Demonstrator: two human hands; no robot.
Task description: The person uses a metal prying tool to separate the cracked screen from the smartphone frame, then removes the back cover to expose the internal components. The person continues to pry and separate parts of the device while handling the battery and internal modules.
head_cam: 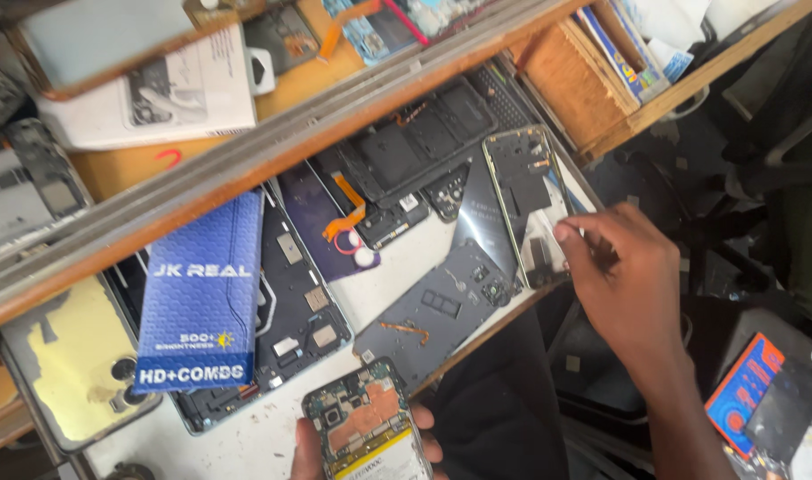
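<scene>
The bench (397, 267) runs under a wooden shelf (273, 151) that crosses the view from nine o'clock up to one o'clock, and it is strewn with stripped phone parts laid flat and face up, likely so that each stays within reach.

At eight o'clock a blue rectangular package (201, 293) with white and yellow lettering leans over a dark phone frame (299, 329); beside it, further toward nine, lies a yellowish back cover (64, 364). A grey back panel (442, 311) lies at the centre.

Toward two o'clock a phone mid-frame with a pale rim (526, 196) rests tilted at the bench edge. The right hand (628, 284) reaches to it, fingers (570, 236) pinched together on its lower edge, apparently to lift or steady it.

At six o'clock the left hand (308, 449) holds an opened phone (366, 418) from beneath, fingers curled round its sides, circuit board and yellow battery facing up, kept level for viewing.

An orange and blue card (744, 391) sits at four o'clock.
</scene>
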